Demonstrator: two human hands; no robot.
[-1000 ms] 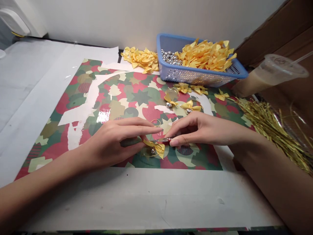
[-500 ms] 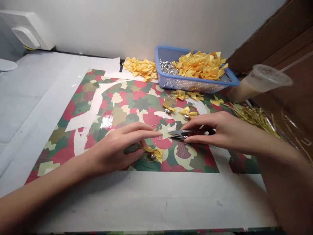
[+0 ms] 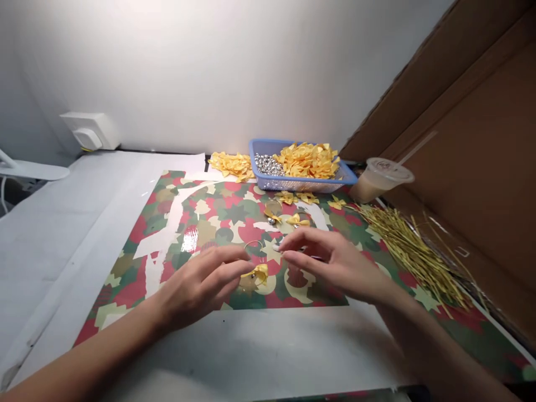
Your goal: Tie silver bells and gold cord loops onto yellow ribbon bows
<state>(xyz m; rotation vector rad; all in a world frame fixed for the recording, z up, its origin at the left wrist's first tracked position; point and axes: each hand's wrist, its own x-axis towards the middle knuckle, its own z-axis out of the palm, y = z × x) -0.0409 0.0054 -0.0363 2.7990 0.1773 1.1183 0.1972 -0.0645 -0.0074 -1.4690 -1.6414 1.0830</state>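
My left hand (image 3: 205,282) hovers over the patterned sheet, its fingers loosely bent and apart, with nothing seen in them. Its fingertips are at a yellow ribbon bow (image 3: 261,272) with a small silver bell; I cannot tell whether they touch. A thin gold cord loop (image 3: 253,244) shows beyond them. My right hand (image 3: 335,259) is curled just to the right, thumb and forefinger close together. Dark slivers of the thread snips (image 3: 315,258) show inside its curve; most of the tool is hidden. Behind it lie two belled bows with loops, a left one (image 3: 273,216) and a right one (image 3: 298,220).
A blue basket (image 3: 301,184) holds silver bells (image 3: 269,165) and yellow bows (image 3: 310,160). More bows (image 3: 232,164) are piled beside it. A lidded drink cup (image 3: 379,178), a bundle of gold cords (image 3: 414,254) and a cardboard wall (image 3: 469,139) stand or lie right.
The view has tilted up and shifted, showing more wall and cords. The snips' blades, which stuck out from my right hand, no longer show past its fingertips. My left hand stays by the bow.
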